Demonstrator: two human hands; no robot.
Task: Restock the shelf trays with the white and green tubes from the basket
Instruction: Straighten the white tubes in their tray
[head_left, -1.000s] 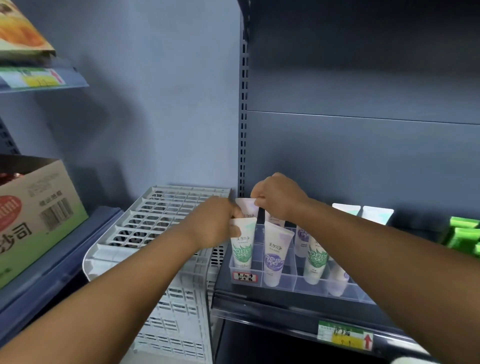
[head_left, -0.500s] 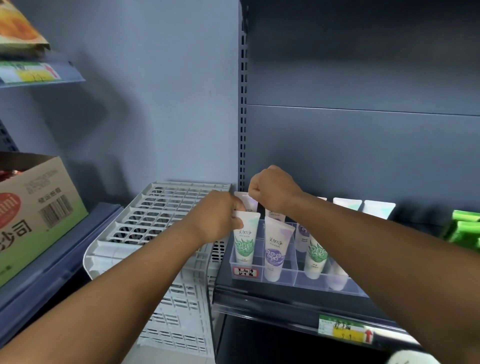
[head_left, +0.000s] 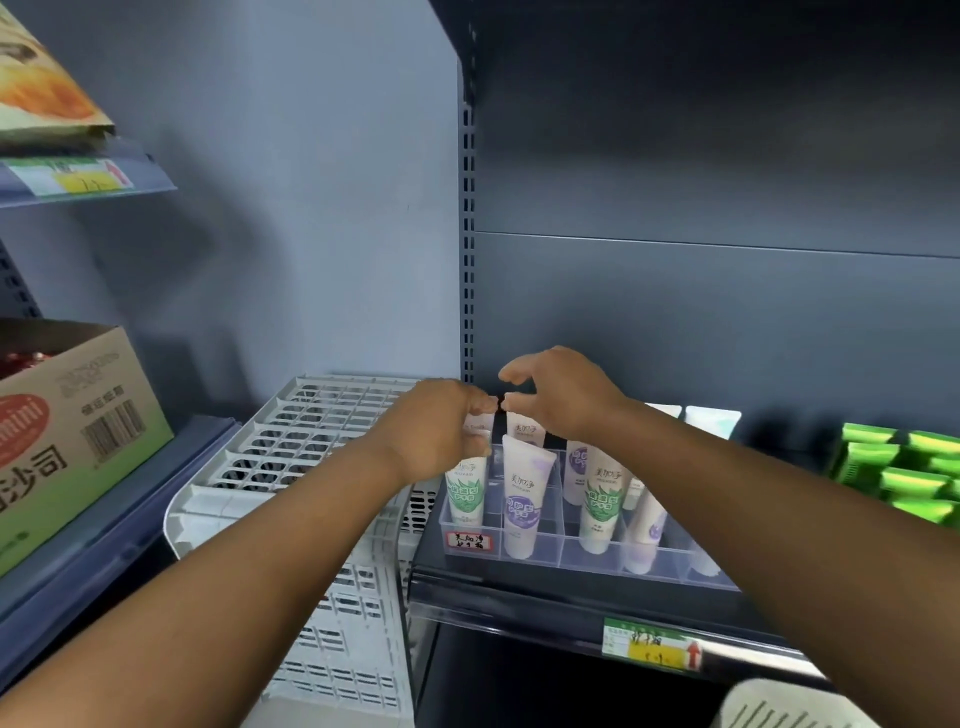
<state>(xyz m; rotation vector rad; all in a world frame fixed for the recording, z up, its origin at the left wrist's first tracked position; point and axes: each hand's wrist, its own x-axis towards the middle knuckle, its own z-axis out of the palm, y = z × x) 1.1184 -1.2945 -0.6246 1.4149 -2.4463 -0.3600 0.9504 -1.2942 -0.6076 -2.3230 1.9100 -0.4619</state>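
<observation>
A clear divided tray (head_left: 571, 558) stands on the dark shelf and holds upright tubes. A white and green tube (head_left: 464, 493) is in its front-left compartment. My left hand (head_left: 434, 431) curls around the top of this tube. A white and purple tube (head_left: 522, 501) stands to its right, and another white and green tube (head_left: 602, 499) further right. My right hand (head_left: 563, 395) hovers just above the back tubes with thumb and forefinger apart and nothing in it. The two hands nearly touch at the fingertips.
A white slatted crate (head_left: 311, 441) stands left of the shelf post. A cardboard box (head_left: 72, 431) sits on the left shelf. Bright green packs (head_left: 904, 473) lie at the right. A price label (head_left: 654, 647) is on the shelf edge, and a white basket rim (head_left: 779, 706) shows at the bottom right.
My right hand has let go of the tube top it pinched and lifted slightly with its fingers spread. My left hand stays at the front-left tube.
</observation>
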